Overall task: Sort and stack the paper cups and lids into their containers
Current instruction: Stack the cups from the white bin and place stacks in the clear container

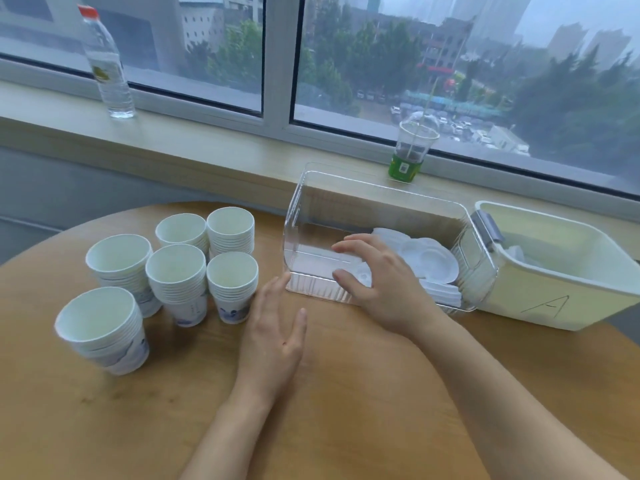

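Note:
Several stacks of white paper cups [180, 282] stand upright on the left of the round wooden table [363, 393]. A clear plastic container [301, 216] sits right of them, with white lids [434, 261] piled in its right half. My right hand [377, 275] reaches over the container's front wall, fingers spread and relaxed above its bare left floor, holding nothing. My left hand [273, 334] hovers flat over the table, fingertips close to the container's front left corner, between the cups and the container.
A pale green bin [568, 292] marked "A" stands right of the clear container, with something white inside. On the window sill behind are a water bottle [107, 64] at left and a clear domed drink cup [412, 150] with a green sleeve.

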A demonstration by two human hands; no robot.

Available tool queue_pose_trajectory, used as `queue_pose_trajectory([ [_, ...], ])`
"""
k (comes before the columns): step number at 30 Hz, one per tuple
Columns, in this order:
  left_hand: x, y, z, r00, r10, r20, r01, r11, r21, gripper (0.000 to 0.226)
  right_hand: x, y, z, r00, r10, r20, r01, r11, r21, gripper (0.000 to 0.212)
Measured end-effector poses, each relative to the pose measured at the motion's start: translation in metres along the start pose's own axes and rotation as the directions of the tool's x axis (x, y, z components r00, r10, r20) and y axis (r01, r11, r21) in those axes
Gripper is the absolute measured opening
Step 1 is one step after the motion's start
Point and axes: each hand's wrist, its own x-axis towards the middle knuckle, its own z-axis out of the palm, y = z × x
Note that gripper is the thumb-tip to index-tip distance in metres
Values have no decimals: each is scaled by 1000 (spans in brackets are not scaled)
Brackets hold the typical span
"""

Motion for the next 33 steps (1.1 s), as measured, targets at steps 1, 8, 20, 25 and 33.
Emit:
queue_pose_trajectory([
  [1,-5,2,-5,1000,-7,-4,7,1000,-4,57,1,-9,6,1000,-26,2,26,999,26,33],
  [8,-39,13,-59,993,-71,-99,71,997,3,43,12,-55,52,995,-86,42,74,971,225,48],
  [20,-81,0,-146,918,-149,-368,196,976,94,21,30,-87,113,1000,-7,22,0,950,311,86],
  [25,-85,-19,-169,849,-224,-478,316,941,119,28,32,-91,123,999,7,-34,5,941,339,85],
  [33,-54,-41,-181,836,-337,-434,398,916,56,100,18,-83,102,998,-14,-57,34,932,361,81],
])
